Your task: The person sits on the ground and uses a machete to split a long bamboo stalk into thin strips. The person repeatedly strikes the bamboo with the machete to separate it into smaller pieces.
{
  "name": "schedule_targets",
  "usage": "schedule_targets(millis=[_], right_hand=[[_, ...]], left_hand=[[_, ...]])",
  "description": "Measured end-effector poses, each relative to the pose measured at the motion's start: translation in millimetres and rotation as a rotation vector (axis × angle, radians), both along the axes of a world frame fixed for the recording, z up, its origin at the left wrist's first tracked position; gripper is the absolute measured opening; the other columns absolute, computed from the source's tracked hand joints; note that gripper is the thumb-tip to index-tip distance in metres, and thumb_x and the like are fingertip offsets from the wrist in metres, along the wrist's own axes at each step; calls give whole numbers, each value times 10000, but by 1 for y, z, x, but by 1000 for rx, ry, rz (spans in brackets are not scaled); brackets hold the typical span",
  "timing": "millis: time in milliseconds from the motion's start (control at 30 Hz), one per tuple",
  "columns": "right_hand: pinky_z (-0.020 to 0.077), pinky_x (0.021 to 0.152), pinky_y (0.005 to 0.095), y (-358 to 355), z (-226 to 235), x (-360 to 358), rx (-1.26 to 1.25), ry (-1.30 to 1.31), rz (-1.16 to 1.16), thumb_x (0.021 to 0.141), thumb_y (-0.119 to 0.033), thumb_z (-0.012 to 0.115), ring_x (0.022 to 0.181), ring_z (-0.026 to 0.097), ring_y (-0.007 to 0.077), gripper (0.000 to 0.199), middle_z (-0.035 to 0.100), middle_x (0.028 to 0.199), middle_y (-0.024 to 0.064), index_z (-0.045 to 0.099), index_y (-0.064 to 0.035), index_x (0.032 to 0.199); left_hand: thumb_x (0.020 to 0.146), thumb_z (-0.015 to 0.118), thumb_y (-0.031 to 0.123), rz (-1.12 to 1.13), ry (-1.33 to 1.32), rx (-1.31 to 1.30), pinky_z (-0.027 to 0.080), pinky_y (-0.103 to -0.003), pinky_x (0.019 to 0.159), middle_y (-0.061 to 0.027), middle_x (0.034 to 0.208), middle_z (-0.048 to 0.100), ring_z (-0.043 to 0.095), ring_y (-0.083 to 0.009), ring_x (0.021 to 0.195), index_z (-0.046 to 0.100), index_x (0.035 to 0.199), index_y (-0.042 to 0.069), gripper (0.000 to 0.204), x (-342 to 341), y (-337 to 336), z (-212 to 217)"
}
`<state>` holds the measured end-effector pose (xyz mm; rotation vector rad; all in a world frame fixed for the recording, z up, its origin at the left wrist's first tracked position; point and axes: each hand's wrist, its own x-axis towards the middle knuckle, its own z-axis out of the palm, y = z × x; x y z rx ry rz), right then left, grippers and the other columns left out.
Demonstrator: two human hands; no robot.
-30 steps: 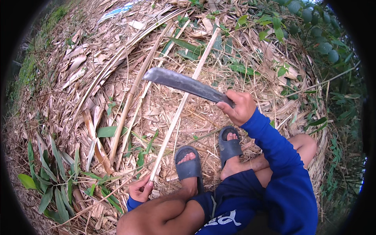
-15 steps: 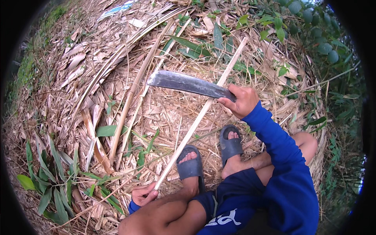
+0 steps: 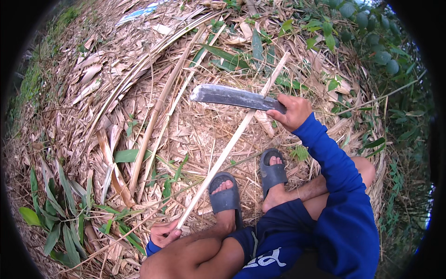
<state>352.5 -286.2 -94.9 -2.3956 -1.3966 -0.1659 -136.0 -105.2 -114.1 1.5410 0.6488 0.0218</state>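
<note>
My right hand (image 3: 291, 111) grips the handle of a broad grey machete (image 3: 234, 97), its blade held level and pointing left, above the ground. My left hand (image 3: 163, 232) is closed on the near end of a long pale bamboo strip (image 3: 227, 151). The strip runs diagonally up and to the right and passes under the blade. I am squatting, and my feet in dark grey sandals (image 3: 226, 197) rest just right of the strip.
Dry bamboo leaves and husks cover the ground. Other long bamboo strips (image 3: 155, 111) lie to the left. Green leafy plants (image 3: 65, 223) grow at the lower left, and bushes (image 3: 371, 28) stand at the upper right.
The far end of the bamboo strip has swung to the right. The machete has moved slightly right and down with my right hand. My left hand has dropped a little lower in the picture.
</note>
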Motion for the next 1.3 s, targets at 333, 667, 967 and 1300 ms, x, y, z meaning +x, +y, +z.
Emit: schedule_targets(millis=[333, 667, 967, 1300], right_hand=[[456, 614, 466, -36, -21, 111, -29, 53, -485, 896, -591, 496, 646, 587, 422, 602, 572, 625, 236, 669, -23, 800], [390, 516, 377, -25, -36, 31, 150, 580, -377, 935, -508, 514, 502, 481, 209, 589, 517, 539, 120, 647, 31, 738], [471, 469, 428, 36, -5, -118, 122, 354, 240, 856, -539, 602, 522, 612, 300, 512, 580, 574, 131, 567, -47, 715], [481, 475, 364, 41, -7, -134, 108, 220, 262, 772, -636, 629, 510, 617, 251, 564, 573, 561, 72, 564, -84, 678]], left_hand=[[862, 656, 67, 65, -56, -44, 378, -214, 470, -53, 666, 616, 487, -68, 505, 631, 1153, -54, 316, -70, 21, -4], [958, 509, 47, 370, -79, -201, 303, -190, 412, -7, 615, 493, 376, -44, 465, 524, 1293, -28, 344, 39, 10, -25], [973, 511, 108, 168, -132, -256, 275, -193, 409, 6, 617, 472, 352, -37, 463, 623, 1049, -20, 186, 196, -6, -1], [942, 560, 96, 164, -159, -235, 263, -198, 436, 12, 637, 503, 385, -35, 492, 621, 944, 13, 103, 187, -19, -6]])
